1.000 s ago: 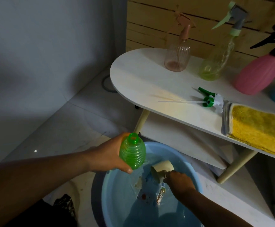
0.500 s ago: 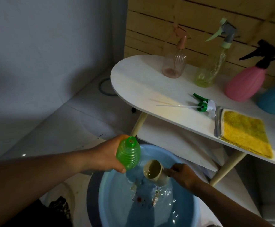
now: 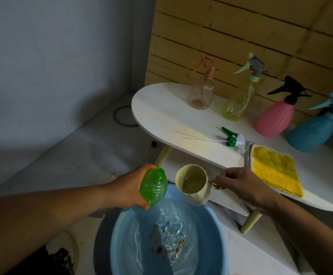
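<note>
My left hand (image 3: 131, 186) grips an uncapped green ribbed bottle (image 3: 154, 187), held upright above the far rim of a blue basin (image 3: 217, 233) of rippling water. My right hand (image 3: 239, 184) holds a cream cup (image 3: 193, 184) by its handle; the cup has water in it and hangs just right of the bottle's mouth, tilted toward me. The bottle's green-and-white spray head (image 3: 232, 139), with its long tube, lies on the white oval table (image 3: 161, 114).
On the table stand a clear pink spray bottle (image 3: 201, 94), a yellow-green one (image 3: 238, 102), a pink one (image 3: 275, 119) and a blue one (image 3: 312, 132). A yellow cloth (image 3: 275, 169) lies near its front edge. A lower shelf sits under the table.
My right hand lifted the cup out of the basin water up beside the bottle's mouth. The bottle rose slightly. The view tilted up and left.
</note>
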A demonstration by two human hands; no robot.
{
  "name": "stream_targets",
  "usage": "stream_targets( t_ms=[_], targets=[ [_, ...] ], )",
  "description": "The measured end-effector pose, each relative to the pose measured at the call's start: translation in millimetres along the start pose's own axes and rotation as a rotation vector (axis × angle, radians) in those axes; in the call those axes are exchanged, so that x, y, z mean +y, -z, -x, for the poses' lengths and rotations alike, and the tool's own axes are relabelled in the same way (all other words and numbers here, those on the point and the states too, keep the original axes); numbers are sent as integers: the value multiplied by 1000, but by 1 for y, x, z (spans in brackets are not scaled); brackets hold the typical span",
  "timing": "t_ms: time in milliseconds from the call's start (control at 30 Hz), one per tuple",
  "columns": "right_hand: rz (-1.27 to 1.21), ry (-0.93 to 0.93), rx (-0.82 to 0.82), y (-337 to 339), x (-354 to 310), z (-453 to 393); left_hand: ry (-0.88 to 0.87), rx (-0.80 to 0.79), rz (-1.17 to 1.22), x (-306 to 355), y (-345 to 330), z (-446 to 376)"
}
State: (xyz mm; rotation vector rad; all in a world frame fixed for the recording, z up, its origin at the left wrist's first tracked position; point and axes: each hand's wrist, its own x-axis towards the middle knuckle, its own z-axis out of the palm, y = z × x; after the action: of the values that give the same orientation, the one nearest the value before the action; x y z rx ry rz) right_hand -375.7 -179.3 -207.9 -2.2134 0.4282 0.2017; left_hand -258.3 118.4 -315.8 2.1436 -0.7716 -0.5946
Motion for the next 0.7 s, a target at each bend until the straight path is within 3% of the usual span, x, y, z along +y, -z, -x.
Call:
stream_targets(
  t_ms=[233, 700],
  targets=[
    [-113, 76, 63, 5, -32, 11, 5, -11, -110, 14, -8, -1],
    [121, 124, 190, -1, -36, 19, -29, 8, -229, 18, -12, -4]
  ],
)
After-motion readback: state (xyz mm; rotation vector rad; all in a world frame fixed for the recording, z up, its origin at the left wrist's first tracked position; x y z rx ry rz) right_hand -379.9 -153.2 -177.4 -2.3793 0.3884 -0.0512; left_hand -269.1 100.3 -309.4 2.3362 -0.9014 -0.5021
